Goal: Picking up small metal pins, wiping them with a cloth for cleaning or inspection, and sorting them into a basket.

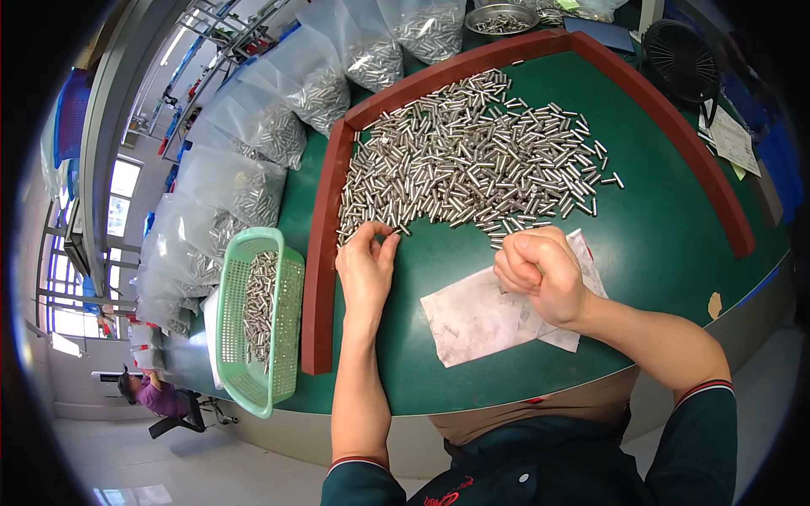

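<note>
Dark sleeves (540, 472) with red-trimmed cuffs fill the lower edge, both forearms reaching up over the green counter (675, 236). On the near side of the pin heap (472, 160), the left hand (367, 266) rests palm down, its grip pinched together at the heap's near-left corner on what looks like a pin or two; the pins themselves are too small there to make out for sure. Right of it, just near of the heap, the right hand (540, 270) is curled into a fist, its grip pressed together; whether it holds pins I cannot tell. That fist hovers over a crumpled white sheet (481, 316) lying flat on the counter, nearer than the heap.

The heap of short silvery pins spreads inside a red-brown wooden frame (319, 253) that borders it on the left and far sides. Left of the frame, beyond the heap, a pale green basket (287, 304) holds more pins. Clear bags (245, 185) of pins line up left of and beyond the heap. A metal bowl (502, 17) sits past the heap's far edge.
</note>
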Demonstrator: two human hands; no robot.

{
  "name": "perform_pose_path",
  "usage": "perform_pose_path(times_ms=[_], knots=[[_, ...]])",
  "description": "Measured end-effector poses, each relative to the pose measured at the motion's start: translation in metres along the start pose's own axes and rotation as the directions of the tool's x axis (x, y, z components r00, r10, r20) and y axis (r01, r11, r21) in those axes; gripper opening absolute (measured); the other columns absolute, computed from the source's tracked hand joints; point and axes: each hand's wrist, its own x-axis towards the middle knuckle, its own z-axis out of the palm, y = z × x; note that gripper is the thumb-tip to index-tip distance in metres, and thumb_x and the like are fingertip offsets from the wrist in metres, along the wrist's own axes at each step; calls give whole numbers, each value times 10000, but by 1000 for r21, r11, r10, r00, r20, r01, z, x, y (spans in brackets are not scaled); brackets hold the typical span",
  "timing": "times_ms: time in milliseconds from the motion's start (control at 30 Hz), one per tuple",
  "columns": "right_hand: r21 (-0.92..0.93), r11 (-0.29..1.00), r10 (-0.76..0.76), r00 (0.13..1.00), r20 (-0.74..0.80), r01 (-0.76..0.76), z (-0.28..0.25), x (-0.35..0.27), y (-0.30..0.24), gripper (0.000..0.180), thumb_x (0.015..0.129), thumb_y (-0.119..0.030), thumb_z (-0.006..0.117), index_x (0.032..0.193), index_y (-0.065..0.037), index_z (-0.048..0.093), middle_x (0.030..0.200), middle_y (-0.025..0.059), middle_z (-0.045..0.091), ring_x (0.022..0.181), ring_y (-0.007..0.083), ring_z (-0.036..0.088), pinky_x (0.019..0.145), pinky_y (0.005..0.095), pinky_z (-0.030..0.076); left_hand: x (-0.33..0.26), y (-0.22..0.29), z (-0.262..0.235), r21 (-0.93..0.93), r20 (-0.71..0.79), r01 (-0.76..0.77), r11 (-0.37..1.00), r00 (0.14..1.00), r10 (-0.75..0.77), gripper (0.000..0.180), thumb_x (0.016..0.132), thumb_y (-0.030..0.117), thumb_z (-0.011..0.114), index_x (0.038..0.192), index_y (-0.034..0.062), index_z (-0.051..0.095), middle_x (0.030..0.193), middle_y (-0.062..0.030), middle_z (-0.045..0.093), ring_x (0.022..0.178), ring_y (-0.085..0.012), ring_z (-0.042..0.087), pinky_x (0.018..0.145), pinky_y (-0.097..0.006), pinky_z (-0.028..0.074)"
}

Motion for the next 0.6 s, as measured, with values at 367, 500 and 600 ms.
perform_pose_path(times_ms=[367,500,600], knots=[[-9,1000,-4,1000,-2,4,2,0,-1,355,803,-174,349,470,-95,254,425,-15,242,406,83,193,409,246,167,-4,8,5,77,51,-70,995,996,66,186,728,164,655,715,12,548,436,-41,385,379,-143,361,422,-308,323],[-18,1000,-5,1000,-12,5,0,0,-1,349,800,-168,340,469,-94,256,428,-14,247,408,82,193,409,246,167,-6,17,2,-608,201,213,765,973,-111,167,808,148,579,737,7,524,523,24,413,448,-48,340,413,-210,272],[-6,1000,1,1000,-15,-2,-1,0,0,344,796,-163,335,468,-95,259,430,-13,250,410,81,197,409,246,167,-12,25,-5,-763,642,643,-67,766,31,156,862,170,497,840,18,523,571,6,423,462,-34,275,418,-171,222]])
